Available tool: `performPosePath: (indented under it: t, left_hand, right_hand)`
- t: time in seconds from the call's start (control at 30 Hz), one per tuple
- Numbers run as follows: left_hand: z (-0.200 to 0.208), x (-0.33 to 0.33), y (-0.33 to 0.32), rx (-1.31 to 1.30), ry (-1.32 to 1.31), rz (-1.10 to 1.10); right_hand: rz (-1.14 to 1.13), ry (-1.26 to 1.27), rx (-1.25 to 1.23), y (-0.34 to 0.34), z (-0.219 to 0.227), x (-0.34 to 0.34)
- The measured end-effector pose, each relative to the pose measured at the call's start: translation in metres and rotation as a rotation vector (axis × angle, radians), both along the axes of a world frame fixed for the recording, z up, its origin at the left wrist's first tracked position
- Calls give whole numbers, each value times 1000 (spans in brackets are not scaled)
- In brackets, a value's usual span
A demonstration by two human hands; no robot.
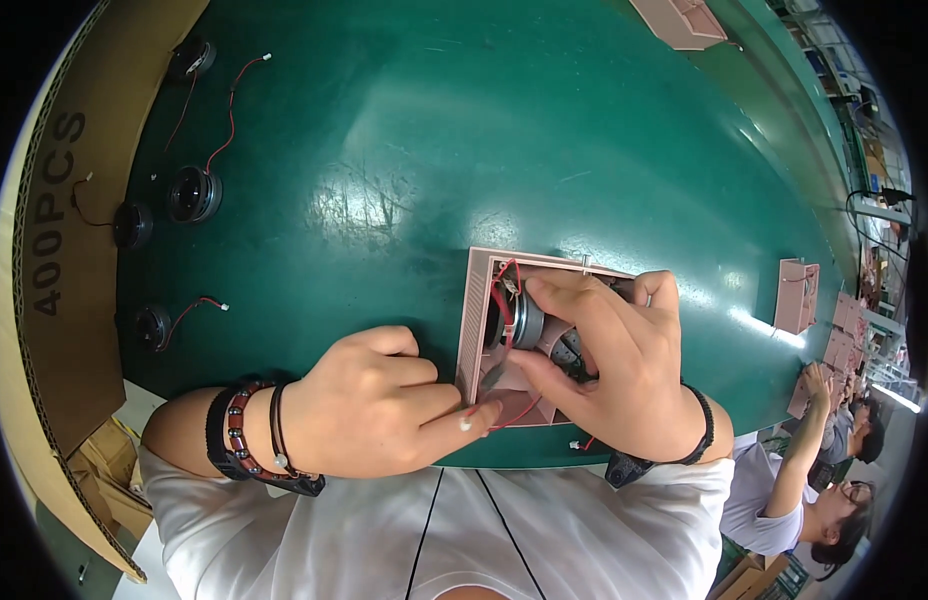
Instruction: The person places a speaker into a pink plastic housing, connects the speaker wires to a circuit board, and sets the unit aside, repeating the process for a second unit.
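A pink plastic housing [464,345], open side up, stands in front of me near the table's front edge. Inside its left end sits a round black-and-silver speaker [527,322] with red wires at its terminals. My right hand [629,370] reaches in from the right, thumb and index finger gripping the speaker's rim. My left hand [379,405] is at the near left corner, fingers curled and index finger pointing in. A red wire [519,415] runs to its fingertips, pinched there as far as I can see. A round part with holes [566,348] shows partly beneath my right hand.
Loose speakers with red leads, such as this one [194,195], lie on the green table [414,130] at left beside a cardboard box [84,250]. More pink housings [796,295] stand at right and far right. A co-worker [784,500] sits at the right.
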State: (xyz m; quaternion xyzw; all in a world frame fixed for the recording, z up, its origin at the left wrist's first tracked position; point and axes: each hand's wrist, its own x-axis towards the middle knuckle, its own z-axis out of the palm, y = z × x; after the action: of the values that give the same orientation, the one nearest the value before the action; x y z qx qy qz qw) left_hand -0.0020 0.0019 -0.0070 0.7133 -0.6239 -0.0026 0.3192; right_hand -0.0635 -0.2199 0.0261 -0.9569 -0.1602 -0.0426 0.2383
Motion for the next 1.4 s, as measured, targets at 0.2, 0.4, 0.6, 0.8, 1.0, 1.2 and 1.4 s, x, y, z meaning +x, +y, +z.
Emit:
performPosePath:
  t: [0.2, 0.4, 0.6, 0.8, 1.0, 1.2, 1.4]
  left_hand:
    - [-5, -3, 0, -21, 23, 15]
    - [5, 11, -1, 11, -26, 12]
    - [8, 24, -10, 26, -38, 84]
    - [5, 20, -7, 59, -66, 194]
    - [3, 24, -3, 26, -66, 208]
    - [-5, 19, -4, -36, -143, 185]
    - [-2, 18, -10, -86, -110, 189]
  right_hand:
    - [25, 1, -75, 1, 4, 5]
    - [38, 35, -72, -1, 3, 6]
    - [169, 119, -206, -18, 18, 23]
    - [-298, -371, 170, -118, 22, 131]
    - [-898, -462, -670, -258, -77, 187]
    - [-794, -659, -548, -282, -92, 185]
    - [-606, -918, -448, -194, -67, 154]
